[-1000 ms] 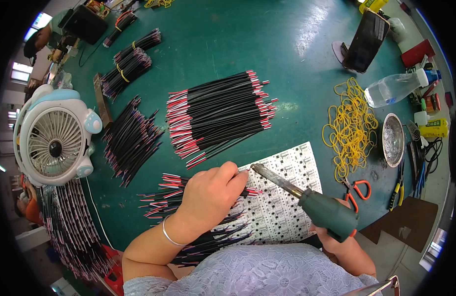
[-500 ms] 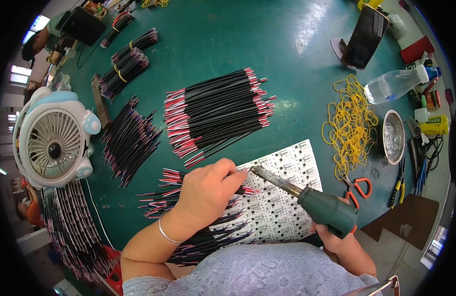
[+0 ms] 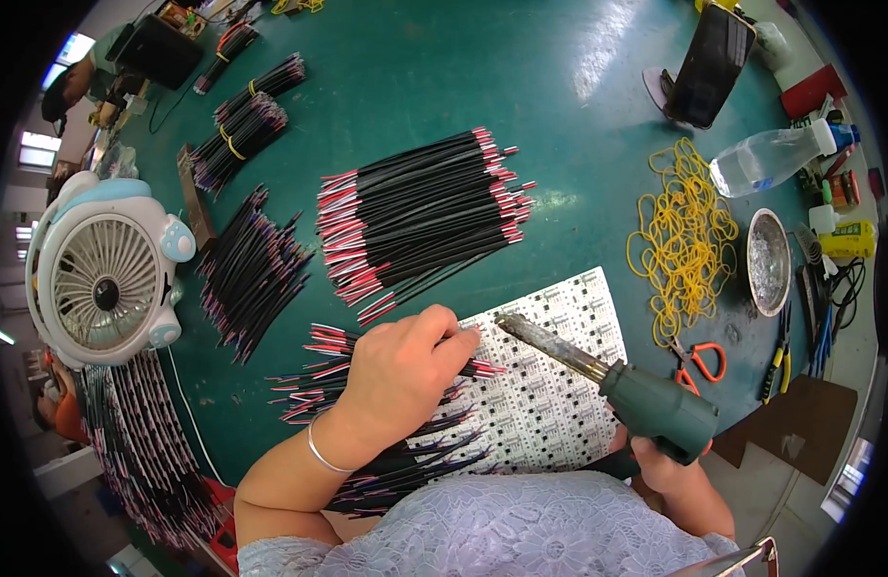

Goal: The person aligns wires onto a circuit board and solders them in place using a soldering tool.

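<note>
My right hand (image 3: 660,466) grips the green handle of a soldering gun (image 3: 655,412), with its long metal barrel angled up and left over the white circuit board sheet (image 3: 569,317). The iron's tip lies just right of my left fingertips, a small gap apart. Thumb and forefinger of my left hand (image 3: 405,365) are pinched together at the sheet's upper left edge; what they hold is too small to make out. Black cable pieces with red and white wire ends (image 3: 328,346) lie under and beside that hand. More cables (image 3: 367,490) rest across the sheet's lower left.
A big row of black cables (image 3: 425,212) lies beyond the sheet. Left are loose cables (image 3: 251,274), tied bundles (image 3: 251,125) and a fan (image 3: 107,279). Right are yellow bands (image 3: 684,240), a metal bowl (image 3: 769,264), orange-handled pliers (image 3: 703,361), a bottle (image 3: 766,163) and a phone (image 3: 711,67).
The soldering gun has shifted right and slightly down, drawing its tip away from my left fingertips. My left hand has barely moved.
</note>
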The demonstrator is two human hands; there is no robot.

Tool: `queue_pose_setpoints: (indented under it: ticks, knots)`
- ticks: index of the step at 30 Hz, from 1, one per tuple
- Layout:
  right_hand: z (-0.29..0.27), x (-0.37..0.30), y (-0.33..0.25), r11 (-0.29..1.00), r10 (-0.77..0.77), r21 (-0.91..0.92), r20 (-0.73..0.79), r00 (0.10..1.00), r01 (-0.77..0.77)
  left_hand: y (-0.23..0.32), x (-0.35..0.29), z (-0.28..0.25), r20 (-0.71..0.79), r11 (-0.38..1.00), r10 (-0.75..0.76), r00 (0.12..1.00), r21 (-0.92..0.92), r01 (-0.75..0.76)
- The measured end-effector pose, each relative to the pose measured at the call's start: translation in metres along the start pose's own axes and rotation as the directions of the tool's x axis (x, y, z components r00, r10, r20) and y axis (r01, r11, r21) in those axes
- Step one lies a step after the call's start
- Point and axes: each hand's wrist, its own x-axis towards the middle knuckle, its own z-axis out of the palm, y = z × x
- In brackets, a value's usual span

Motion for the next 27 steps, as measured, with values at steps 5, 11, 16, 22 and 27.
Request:
queue_pose_setpoints:
  ticks: [5,11,16,22,27]
  knots:
    - [0.004,0.001,0.001,0.982,-0.063,-0.181,-0.058,0.996,0.051,-0.004,0.001,0.002,-0.019,0.999,0.005,1.0,-0.05,-0.006]
    - [0.005,0.0,0.005,0.981,-0.053,-0.188,-0.043,0.998,0.044,-0.007,0.002,0.004,-0.04,0.997,0.013,0.999,-0.081,-0.016]
    - [0.009,0.0,0.007,0.964,-0.063,-0.26,-0.049,0.997,0.048,-0.007,0.002,0.003,-0.029,0.997,0.021,0.999,-0.071,-0.023]
    - [0.006,-0.002,0.006,0.948,-0.098,-0.306,-0.03,0.995,0.085,-0.004,0.003,0.001,0.0,0.999,0.031,1.0,-0.036,-0.031]
    - [0.001,-0.006,0.008,0.995,-0.097,0.018,-0.121,0.988,0.1,-0.001,0.0,-0.003,-0.001,0.999,0.038,0.999,-0.028,-0.038]
